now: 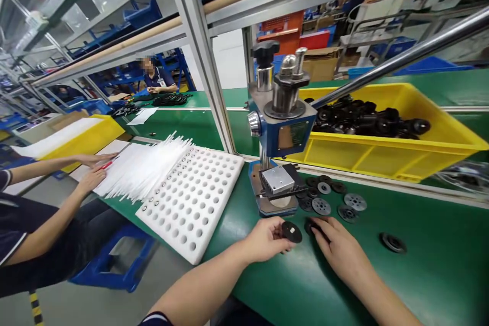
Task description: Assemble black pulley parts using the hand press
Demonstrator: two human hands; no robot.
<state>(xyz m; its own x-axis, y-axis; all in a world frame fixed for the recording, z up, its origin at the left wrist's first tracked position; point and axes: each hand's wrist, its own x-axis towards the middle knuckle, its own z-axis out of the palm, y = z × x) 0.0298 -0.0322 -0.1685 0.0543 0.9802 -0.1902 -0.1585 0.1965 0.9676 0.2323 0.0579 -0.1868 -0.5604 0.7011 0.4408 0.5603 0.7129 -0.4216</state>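
Observation:
My left hand [269,238] is closed on a black disc [292,232] with a small pale spot on its face, held just in front of the press. Close beside it, my right hand [336,242] has its fingers round a dark round part [314,225] that they largely cover. Both hands are low over the green bench. Behind them stands a blue hand press [284,132] with a silver block [278,179] on its base. Several grey and black discs [321,206] lie right of that base. Another dark round part [392,242] rests alone further right.
A yellow bin [382,155] full of black parts stands behind the press, under its long lever [401,53]. To the left are a white tray with holes [191,198] and white tubes [141,168]. A co-worker's hands [93,175] work there; another person [156,79] sits across.

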